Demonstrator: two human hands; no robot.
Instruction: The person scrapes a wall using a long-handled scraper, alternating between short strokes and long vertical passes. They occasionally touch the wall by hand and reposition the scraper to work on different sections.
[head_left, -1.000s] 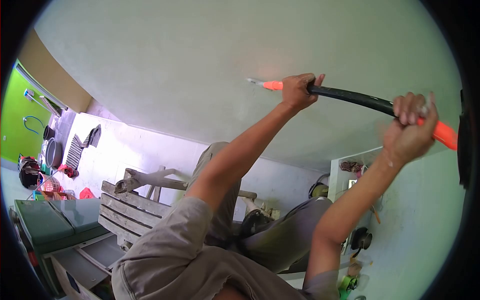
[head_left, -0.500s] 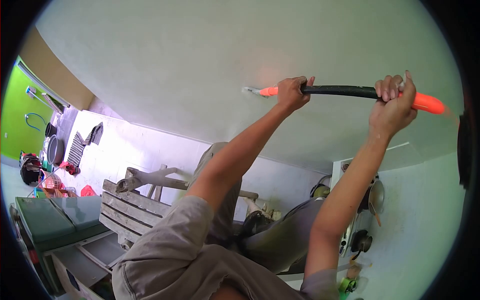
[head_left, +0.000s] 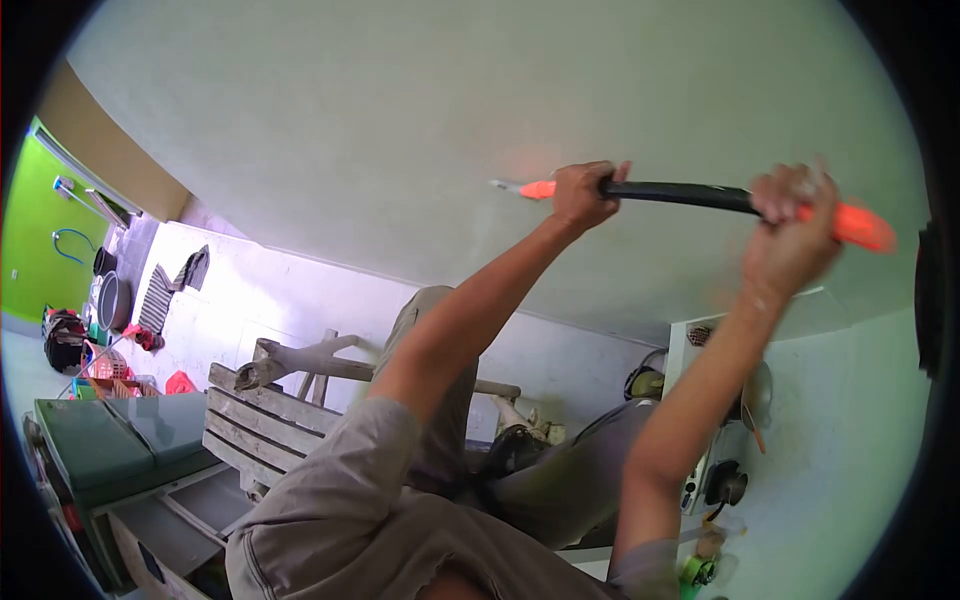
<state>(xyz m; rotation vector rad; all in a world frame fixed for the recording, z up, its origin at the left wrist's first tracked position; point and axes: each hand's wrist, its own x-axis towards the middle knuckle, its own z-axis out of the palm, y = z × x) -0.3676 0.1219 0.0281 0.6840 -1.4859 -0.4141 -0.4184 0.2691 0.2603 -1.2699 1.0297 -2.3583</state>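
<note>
My left hand point(head_left: 583, 197) is closed around the black-and-orange long tool point(head_left: 682, 193), near its pale tip point(head_left: 505, 186). My right hand point(head_left: 795, 228), blurred, has its fingers curled around the other end. I see the tool in front of the pale wall point(head_left: 400, 110); I can't tell whether the tip touches it.

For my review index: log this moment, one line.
left hand: on black-and-orange tool | right hand: on it, blurred | tip: by wall, contact unclear
</note>
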